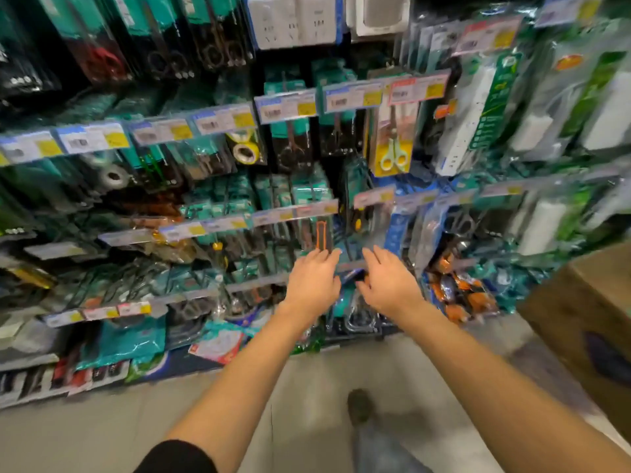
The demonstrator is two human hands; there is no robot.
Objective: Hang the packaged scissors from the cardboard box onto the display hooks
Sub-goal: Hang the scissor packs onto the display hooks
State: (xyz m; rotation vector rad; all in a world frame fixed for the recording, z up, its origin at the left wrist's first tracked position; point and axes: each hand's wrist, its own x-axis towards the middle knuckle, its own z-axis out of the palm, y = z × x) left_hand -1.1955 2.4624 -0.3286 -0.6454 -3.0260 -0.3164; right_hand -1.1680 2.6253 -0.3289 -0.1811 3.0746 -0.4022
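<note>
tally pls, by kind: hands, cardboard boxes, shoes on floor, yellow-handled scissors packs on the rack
Hands: 2 (left hand, right hand)
Cardboard box: 1
Shoe: 1
Yellow-handled scissors pack: 1
Total: 5
The other hanging packs are too blurred to count.

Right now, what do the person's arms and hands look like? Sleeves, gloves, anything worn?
Both hands are bare: no gloves, and no rings, watch or bands visible on the left hand or the right hand. Both forearms are uncovered. A black sleeve shows on the left upper arm at the frame's bottom edge. The right arm leaves the frame before any sleeve appears. The image is motion-blurred.
</note>
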